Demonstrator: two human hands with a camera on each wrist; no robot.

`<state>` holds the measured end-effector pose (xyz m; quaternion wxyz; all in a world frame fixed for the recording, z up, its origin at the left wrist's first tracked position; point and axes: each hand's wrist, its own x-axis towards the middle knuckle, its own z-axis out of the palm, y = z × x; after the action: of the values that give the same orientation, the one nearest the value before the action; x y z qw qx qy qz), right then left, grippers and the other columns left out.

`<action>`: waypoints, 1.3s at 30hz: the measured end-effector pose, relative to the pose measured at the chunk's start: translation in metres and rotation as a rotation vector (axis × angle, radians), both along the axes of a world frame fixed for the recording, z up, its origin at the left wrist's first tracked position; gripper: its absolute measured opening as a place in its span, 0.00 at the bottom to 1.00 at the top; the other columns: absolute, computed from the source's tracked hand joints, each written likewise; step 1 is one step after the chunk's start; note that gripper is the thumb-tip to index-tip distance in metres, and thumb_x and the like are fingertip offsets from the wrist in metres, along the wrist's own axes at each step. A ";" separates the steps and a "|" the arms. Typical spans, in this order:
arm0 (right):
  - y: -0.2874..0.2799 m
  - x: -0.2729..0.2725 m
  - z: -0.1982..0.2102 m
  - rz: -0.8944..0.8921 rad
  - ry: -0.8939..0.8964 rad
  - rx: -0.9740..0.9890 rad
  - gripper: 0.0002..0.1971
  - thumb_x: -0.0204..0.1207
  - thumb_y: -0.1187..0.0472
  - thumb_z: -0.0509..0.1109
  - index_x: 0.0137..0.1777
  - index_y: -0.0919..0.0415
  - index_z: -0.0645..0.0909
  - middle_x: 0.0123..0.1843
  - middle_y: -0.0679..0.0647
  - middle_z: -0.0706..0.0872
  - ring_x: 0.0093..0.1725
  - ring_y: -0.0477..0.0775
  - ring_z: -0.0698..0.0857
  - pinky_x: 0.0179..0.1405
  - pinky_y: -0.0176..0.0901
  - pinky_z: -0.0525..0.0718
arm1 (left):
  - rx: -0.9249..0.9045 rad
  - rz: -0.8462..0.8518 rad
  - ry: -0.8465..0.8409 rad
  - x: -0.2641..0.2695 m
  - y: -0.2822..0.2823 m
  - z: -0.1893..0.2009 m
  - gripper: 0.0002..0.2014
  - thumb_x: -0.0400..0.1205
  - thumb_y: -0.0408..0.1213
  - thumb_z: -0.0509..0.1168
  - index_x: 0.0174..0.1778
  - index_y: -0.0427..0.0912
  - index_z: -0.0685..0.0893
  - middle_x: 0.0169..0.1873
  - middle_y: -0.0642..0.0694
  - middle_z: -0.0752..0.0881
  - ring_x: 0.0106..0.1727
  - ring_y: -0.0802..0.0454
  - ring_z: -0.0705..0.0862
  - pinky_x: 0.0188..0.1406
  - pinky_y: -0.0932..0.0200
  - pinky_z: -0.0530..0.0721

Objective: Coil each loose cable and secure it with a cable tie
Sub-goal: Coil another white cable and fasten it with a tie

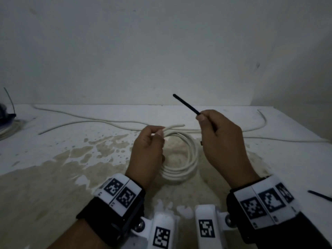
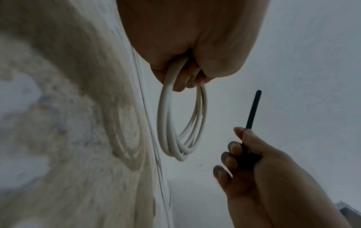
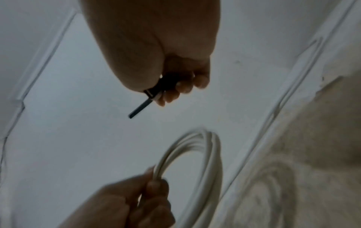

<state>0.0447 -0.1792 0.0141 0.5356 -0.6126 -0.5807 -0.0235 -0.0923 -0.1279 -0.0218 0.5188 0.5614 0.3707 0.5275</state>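
A white cable wound into a coil (image 1: 183, 159) hangs above the stained table, and my left hand (image 1: 149, 150) grips its upper left side. The coil (image 2: 181, 123) shows as several loops under my left hand's curled fingers (image 2: 187, 80). One cable end (image 1: 175, 126) sticks out to the right past my thumb. To the coil's right, my right hand (image 1: 219, 141) pinches a black cable tie (image 1: 186, 104) whose free end points up and left. The black cable tie (image 3: 139, 110) pokes out below my right hand's fingers (image 3: 175, 91). The tie and the coil are apart.
Long loose white cables (image 1: 107, 122) run across the back of the white table (image 1: 53, 141), near the wall. Another black cable tie (image 1: 319, 195) lies at the right edge. A dark bundle with pale cable (image 1: 7, 123) sits at the far left. Brown stains (image 1: 53, 186) cover the near tabletop.
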 end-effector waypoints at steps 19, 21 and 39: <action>-0.012 -0.026 0.000 0.386 0.670 -0.737 0.11 0.83 0.62 0.58 0.44 0.60 0.81 0.22 0.52 0.80 0.15 0.47 0.70 0.14 0.31 0.64 | 0.073 -0.035 0.010 -0.001 -0.009 0.007 0.11 0.87 0.35 0.56 0.52 0.51 0.84 0.19 0.57 0.71 0.21 0.60 0.66 0.21 0.66 0.67; -0.011 -0.026 0.001 0.418 0.801 -0.709 0.11 0.83 0.63 0.57 0.45 0.61 0.81 0.23 0.52 0.77 0.15 0.46 0.68 0.14 0.30 0.62 | 0.053 -0.073 -0.026 -0.001 -0.010 0.008 0.13 0.86 0.32 0.55 0.49 0.47 0.85 0.20 0.54 0.70 0.21 0.59 0.65 0.19 0.66 0.66; -0.010 -0.042 -0.006 0.529 1.060 -0.552 0.14 0.84 0.67 0.55 0.41 0.62 0.79 0.26 0.53 0.83 0.17 0.45 0.74 0.14 0.33 0.70 | 0.024 -0.196 -0.166 0.000 -0.019 0.014 0.09 0.87 0.35 0.54 0.50 0.40 0.80 0.17 0.49 0.73 0.16 0.50 0.69 0.17 0.61 0.74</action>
<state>0.0031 -0.1895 0.0086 0.5601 -0.4928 -0.3537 0.5642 -0.0927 -0.1467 -0.0081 0.5901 0.5553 0.2635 0.5234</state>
